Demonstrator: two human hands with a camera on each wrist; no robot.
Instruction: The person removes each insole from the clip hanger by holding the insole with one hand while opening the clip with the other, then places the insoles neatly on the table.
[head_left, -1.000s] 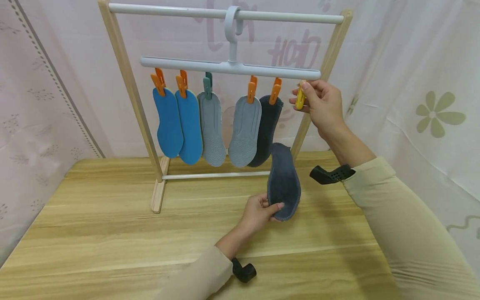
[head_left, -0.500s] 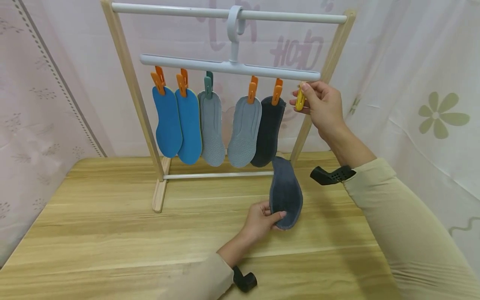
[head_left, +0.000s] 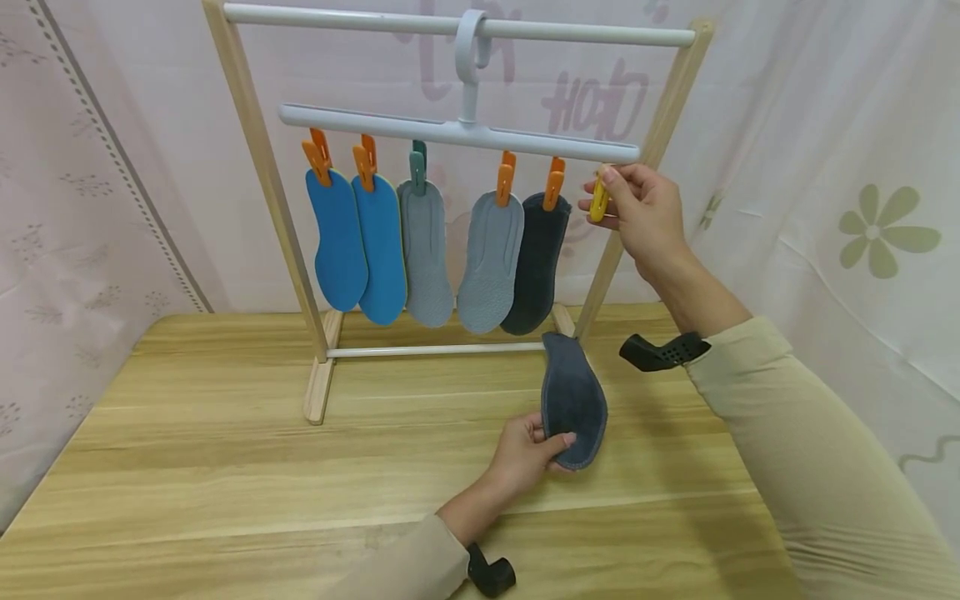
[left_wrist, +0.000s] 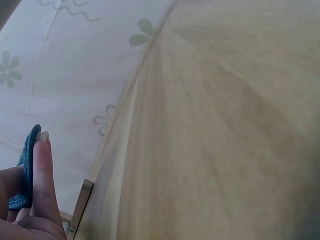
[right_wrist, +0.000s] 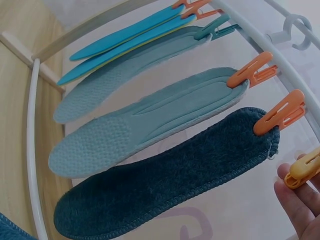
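My left hand [head_left: 521, 454] pinches the wide end of a dark grey insole [head_left: 573, 400], thumb on its face, low over the table; in the left wrist view only part of this insole [left_wrist: 29, 165] shows edge-on. Up at the right end of the white hanger [head_left: 457, 133], my right hand [head_left: 651, 204] holds a yellow clothespin [head_left: 600, 200] between thumb and fingers. Beside that hand a dark insole [right_wrist: 165, 175] hangs from an orange clothespin [right_wrist: 280, 114]. Farther left hang two grey insoles [head_left: 491, 262] and two blue insoles [head_left: 341, 242], each on its own clothespin.
A wooden stand with a white top bar [head_left: 337, 20] carries the hanger. The stand's foot [head_left: 318, 392] and lower bar [head_left: 435, 351] are on the wooden table [head_left: 225, 483]. A patterned curtain [head_left: 825, 108] lies behind and to the sides.
My left hand has moved down and slightly right with the dark grey insole, away from the hanging ones. My right hand stays at the hanger's end with the yellow clothespin.
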